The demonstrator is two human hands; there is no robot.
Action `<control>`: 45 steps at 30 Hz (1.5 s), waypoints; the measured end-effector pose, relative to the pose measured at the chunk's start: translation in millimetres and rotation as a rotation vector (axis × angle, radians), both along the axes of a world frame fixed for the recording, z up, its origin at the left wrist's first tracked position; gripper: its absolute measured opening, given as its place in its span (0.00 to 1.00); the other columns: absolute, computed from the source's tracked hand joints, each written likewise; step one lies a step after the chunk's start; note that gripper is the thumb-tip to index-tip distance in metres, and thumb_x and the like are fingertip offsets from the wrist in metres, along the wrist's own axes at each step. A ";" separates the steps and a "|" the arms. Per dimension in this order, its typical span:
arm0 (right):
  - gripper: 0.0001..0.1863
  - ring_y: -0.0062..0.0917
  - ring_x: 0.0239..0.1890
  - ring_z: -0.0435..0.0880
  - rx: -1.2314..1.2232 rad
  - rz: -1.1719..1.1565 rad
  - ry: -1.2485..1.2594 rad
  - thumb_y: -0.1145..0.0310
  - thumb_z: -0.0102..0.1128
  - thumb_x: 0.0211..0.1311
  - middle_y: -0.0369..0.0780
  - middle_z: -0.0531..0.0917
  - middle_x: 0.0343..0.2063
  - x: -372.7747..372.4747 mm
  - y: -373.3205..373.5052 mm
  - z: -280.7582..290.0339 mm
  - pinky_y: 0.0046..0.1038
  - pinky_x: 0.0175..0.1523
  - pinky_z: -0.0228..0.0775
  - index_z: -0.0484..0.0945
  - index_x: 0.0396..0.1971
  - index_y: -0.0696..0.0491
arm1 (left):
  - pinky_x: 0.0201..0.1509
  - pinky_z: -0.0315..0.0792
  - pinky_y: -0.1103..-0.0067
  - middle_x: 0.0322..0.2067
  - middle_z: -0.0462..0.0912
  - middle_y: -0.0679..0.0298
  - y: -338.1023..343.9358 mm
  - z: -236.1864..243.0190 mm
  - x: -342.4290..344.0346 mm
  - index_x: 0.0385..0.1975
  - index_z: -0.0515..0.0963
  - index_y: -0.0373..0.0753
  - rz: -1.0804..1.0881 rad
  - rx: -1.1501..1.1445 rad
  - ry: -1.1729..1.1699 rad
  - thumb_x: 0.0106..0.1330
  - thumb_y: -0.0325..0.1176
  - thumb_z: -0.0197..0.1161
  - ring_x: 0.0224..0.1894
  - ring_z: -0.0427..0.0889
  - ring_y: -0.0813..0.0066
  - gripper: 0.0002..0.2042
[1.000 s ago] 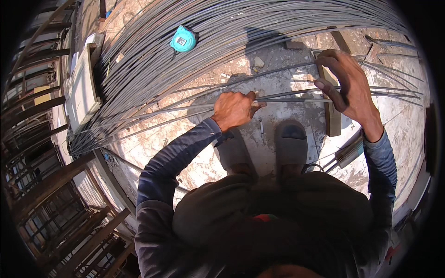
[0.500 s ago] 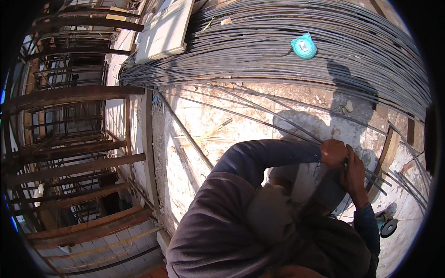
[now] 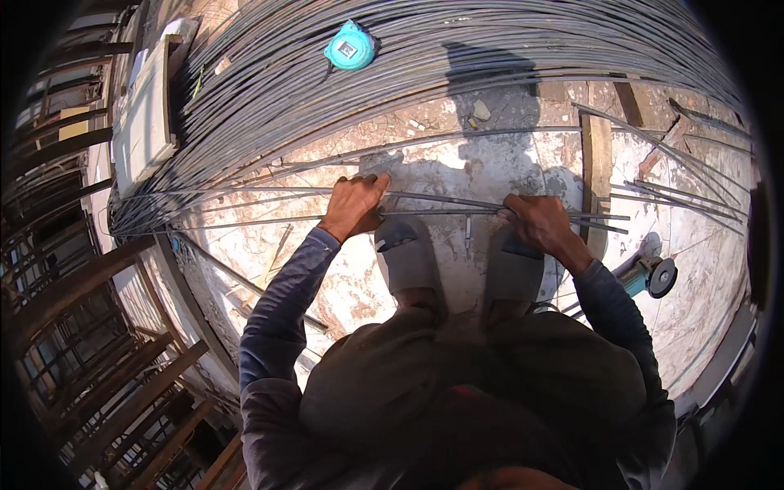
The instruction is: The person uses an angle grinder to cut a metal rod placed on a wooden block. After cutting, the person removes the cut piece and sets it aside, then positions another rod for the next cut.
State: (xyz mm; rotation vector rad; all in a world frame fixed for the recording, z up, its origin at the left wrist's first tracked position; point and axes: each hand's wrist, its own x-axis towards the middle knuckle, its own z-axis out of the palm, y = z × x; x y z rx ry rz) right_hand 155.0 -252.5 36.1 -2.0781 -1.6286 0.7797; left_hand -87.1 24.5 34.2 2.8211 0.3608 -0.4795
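Two thin steel rods run side by side across the space above my sandalled feet. My left hand is closed around them near the left foot. Farther right, my right hand is closed on the same rods, its thumb and fingertips pinching them. Their ends stick out past the right hand, while on the left they reach back toward the big bundle of rods. A short piece of rod lies on the floor between my feet.
A turquoise tape measure rests on the bundle. An angle grinder lies on the floor at the right. Wooden strips and loose rods lie nearby. A pale board is at the left, beside timber framing.
My hands were close together at the right; now they are apart, the left having moved well along the rods. The view has swung right, so the tape measure and grinder appear farther left.
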 end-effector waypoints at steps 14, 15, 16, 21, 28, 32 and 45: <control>0.16 0.34 0.43 0.80 0.023 -0.083 -0.267 0.53 0.54 0.67 0.40 0.81 0.30 60.6 -54.1 -38.8 0.37 0.48 0.70 0.80 0.36 0.51 | 0.53 0.64 0.62 0.54 0.70 0.48 -4.7 -31.9 5.2 0.46 0.68 0.31 -0.089 0.294 -0.004 0.45 0.26 0.67 0.55 0.71 0.49 0.25; 0.15 0.32 0.43 0.79 0.065 -0.106 -0.316 0.54 0.55 0.66 0.39 0.80 0.30 57.1 -57.8 -43.3 0.36 0.48 0.69 0.80 0.35 0.50 | 0.53 0.64 0.62 0.54 0.70 0.48 -6.0 -30.0 8.5 0.46 0.68 0.31 -0.083 0.259 -0.038 0.45 0.28 0.69 0.55 0.70 0.49 0.26; 0.14 0.31 0.43 0.79 0.107 -0.129 -0.366 0.54 0.56 0.65 0.38 0.79 0.31 53.7 -60.4 -48.4 0.35 0.48 0.69 0.80 0.35 0.50 | 0.54 0.64 0.62 0.53 0.70 0.49 -8.9 -26.7 10.4 0.47 0.68 0.32 -0.078 0.224 -0.072 0.45 0.29 0.71 0.55 0.70 0.50 0.27; 0.13 0.26 0.40 0.78 0.224 -0.218 -0.525 0.54 0.59 0.61 0.35 0.75 0.30 44.1 -53.8 -47.7 0.31 0.44 0.69 0.79 0.33 0.48 | 0.57 0.63 0.60 0.53 0.71 0.50 2.4 -16.9 1.3 0.51 0.67 0.33 -0.040 0.111 0.036 0.39 0.45 0.82 0.56 0.70 0.51 0.41; 0.16 0.32 0.43 0.80 0.220 -0.285 -0.393 0.52 0.57 0.65 0.39 0.79 0.35 59.2 -45.5 -63.3 0.36 0.50 0.71 0.79 0.38 0.51 | 0.66 0.56 0.59 0.64 0.63 0.53 -1.2 -17.8 0.2 0.70 0.52 0.37 -0.074 0.218 -0.058 0.38 0.44 0.82 0.64 0.63 0.55 0.58; 0.25 0.35 0.43 0.79 0.184 -0.197 -0.400 0.45 0.57 0.64 0.42 0.77 0.36 54.0 -51.0 -50.7 0.38 0.49 0.70 0.76 0.43 0.54 | 0.66 0.56 0.59 0.61 0.65 0.53 5.0 -25.1 -7.2 0.71 0.51 0.38 -0.082 0.228 -0.055 0.40 0.40 0.80 0.62 0.65 0.54 0.57; 0.10 0.31 0.38 0.79 0.279 -0.178 -0.528 0.72 0.60 0.52 0.39 0.76 0.31 46.3 -61.8 -52.6 0.33 0.44 0.71 0.76 0.36 0.54 | 0.54 0.60 0.63 0.45 0.68 0.54 5.1 -26.6 -6.6 0.66 0.59 0.33 -0.147 0.196 -0.120 0.41 0.31 0.74 0.50 0.68 0.55 0.47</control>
